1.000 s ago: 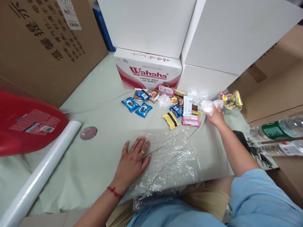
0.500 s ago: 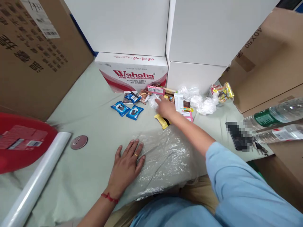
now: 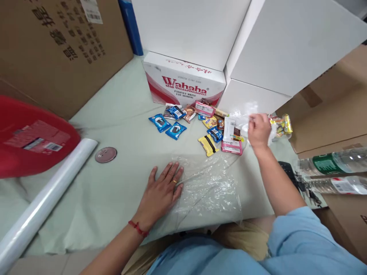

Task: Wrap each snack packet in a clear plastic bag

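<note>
Head view, plastic sheet (image 3: 208,187) flat, axis unclear

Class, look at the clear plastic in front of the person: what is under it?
The green cloth shows through the clear plastic. The left hand overlaps the plastic's left edge, so whatever lies directly beneath that hand is covered.

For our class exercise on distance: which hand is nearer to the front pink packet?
Right. The right hand is just right of the front pink packet; the left hand lies flat on the table, farther off to the packet's left.
</note>
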`<state>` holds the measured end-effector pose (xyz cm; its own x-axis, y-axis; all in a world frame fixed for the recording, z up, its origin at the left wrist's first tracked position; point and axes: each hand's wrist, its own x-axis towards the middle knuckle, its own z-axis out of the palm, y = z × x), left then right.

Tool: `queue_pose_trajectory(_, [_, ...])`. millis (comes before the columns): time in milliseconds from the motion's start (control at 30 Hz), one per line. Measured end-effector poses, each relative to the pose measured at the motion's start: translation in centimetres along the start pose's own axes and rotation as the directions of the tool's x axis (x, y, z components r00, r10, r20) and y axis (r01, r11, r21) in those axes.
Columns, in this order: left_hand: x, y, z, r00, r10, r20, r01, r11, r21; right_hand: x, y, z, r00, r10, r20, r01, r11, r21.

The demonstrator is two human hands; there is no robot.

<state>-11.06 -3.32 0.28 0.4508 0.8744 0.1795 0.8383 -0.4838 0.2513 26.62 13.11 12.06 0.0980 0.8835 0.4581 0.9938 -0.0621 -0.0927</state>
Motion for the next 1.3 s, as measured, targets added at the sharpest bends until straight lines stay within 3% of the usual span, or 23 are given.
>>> queue_pose_trajectory(67, [0.0,0.0,0.1,1.0,-0.009,-0.003,0.009,1.0,-0.009,0.2,3.5,0.2,0.988,0.13,0.085,-0.128,0.991,-0.033])
queue_pose_trajectory(133, [-0.1,-0.1,0.1,1.0,-0.012,-0.007,0.012,1.0,-0.02,0.3,4.9,0.6,0.948,0.24,0.211,-0.227,0.97,-0.083])
queue_pose_trajectory(200, [-0.1,-0.1,0.1,1.0,-0.002,-0.003,0.002,1.0,-0.026,-0.2,3.7,0.8,0.943,0.235,0.236,-0.223,0.972,-0.075])
queue_pose_trajectory(300, [-0.1,-0.2,0.0,1.0,0.01,0.018,-0.009,1.0,-0.017,-2.3,-1.9,0.3,0.969,-0.023,0.245,-0.007,0.992,0.123])
queue_pose_trajectory(333, [-0.1,-0.1,0.0,1.0,0.007,0.027,-0.007,1.0,-0.01,-3.4,-4.2,0.0,0.925,-0.176,0.336,0.097,0.966,0.239])
queue_pose_trajectory(367, [0.0,-0.1,-0.1,0.999,0.001,0.034,-0.001,1.0,-0.005,-4.8,-6.4,-0.5,0.829,-0.358,0.43,0.196,0.905,0.376])
queue_pose_trajectory(400, [0.0,0.0,-0.1,0.999,-0.007,0.041,0.007,1.0,0.0,-6.3,-8.3,-1.0,0.662,-0.562,0.496,0.288,0.802,0.524])
queue_pose_trajectory(467, [0.0,0.1,-0.1,0.998,-0.017,0.053,0.016,1.0,0.003,-9.6,-11.3,-2.0,0.341,-0.818,0.463,0.371,0.57,0.733])
queue_pose_trajectory(500, [0.0,0.2,-0.1,0.998,-0.017,0.057,0.017,1.0,0.0,-11.3,-12.1,-2.5,0.228,-0.874,0.429,0.366,0.485,0.794])
queue_pose_trajectory(533, [0.0,0.3,-0.1,0.998,-0.017,0.057,0.018,1.0,-0.006,-13.0,-12.6,-2.9,0.16,-0.902,0.401,0.347,0.432,0.833])
queue_pose_trajectory(600, [0.0,0.3,-0.1,0.999,-0.02,0.047,0.022,0.999,-0.025,-15.9,-12.6,-3.9,0.106,-0.914,0.392,0.283,0.406,0.869])
queue_pose_trajectory(800, [0.3,0.4,-0.3,0.997,-0.064,0.052,0.068,0.996,-0.064,-21.9,-10.1,-5.8,0.002,-0.88,0.476,0.081,0.474,0.877])
queue_pose_trajectory(867, [0.4,0.5,-0.4,0.995,-0.08,0.06,0.083,0.994,-0.064,-22.8,-9.4,-6.3,-0.003,-0.9,0.437,-0.018,0.437,0.899])
queue_pose_trajectory(933, [0.6,0.5,-0.4,0.994,-0.088,0.07,0.092,0.994,-0.056,-22.8,-8.8,-7.1,0.015,-0.94,0.342,-0.15,0.336,0.93])
queue_pose_trajectory(967, [0.6,0.5,-0.3,0.993,-0.088,0.076,0.092,0.994,-0.052,-22.5,-8.5,-7.5,0.045,-0.953,0.299,-0.21,0.284,0.936])
queue_pose_trajectory(1000, [0.7,0.5,-0.3,0.993,-0.087,0.08,0.091,0.995,-0.048,-22.0,-8.3,-7.8,0.107,-0.953,0.284,-0.249,0.251,0.935])
queue_pose_trajectory(1033, [0.7,0.5,-0.3,0.993,-0.085,0.081,0.089,0.995,-0.044,-21.5,-8.1,-8.0,0.212,-0.927,0.31,-0.256,0.253,0.933])
queue_pose_trajectory(1067, [0.8,0.5,-0.2,0.993,-0.084,0.082,0.087,0.995,-0.039,-21.0,-8.0,-8.1,0.354,-0.862,0.364,-0.229,0.298,0.927])
queue_pose_trajectory(1133, [0.8,0.5,-0.2,0.993,-0.08,0.087,0.083,0.996,-0.029,-20.3,-8.1,-7.6,0.638,-0.643,0.424,-0.105,0.473,0.875])
queue_pose_trajectory(1167, [0.9,0.6,-0.3,0.993,-0.08,0.091,0.082,0.996,-0.025,-20.3,-8.4,-7.0,0.727,-0.554,0.406,-0.032,0.564,0.825])
queue_pose_trajectory(1200, [0.9,0.6,-0.3,0.992,-0.081,0.095,0.083,0.996,-0.022,-20.5,-8.8,-6.3,0.767,-0.518,0.38,0.042,0.631,0.775])
queue_pose_trajectory(1233, [0.9,0.6,-0.3,0.992,-0.083,0.098,0.086,0.996,-0.021,-20.9,-9.3,-5.5,0.765,-0.53,0.366,0.113,0.669,0.735])
queue_pose_trajectory(1300, [1.0,0.7,-0.3,0.991,-0.09,0.098,0.093,0.995,-0.025,-22.2,-10.7,-3.9,0.713,-0.58,0.394,0.208,0.712,0.671])
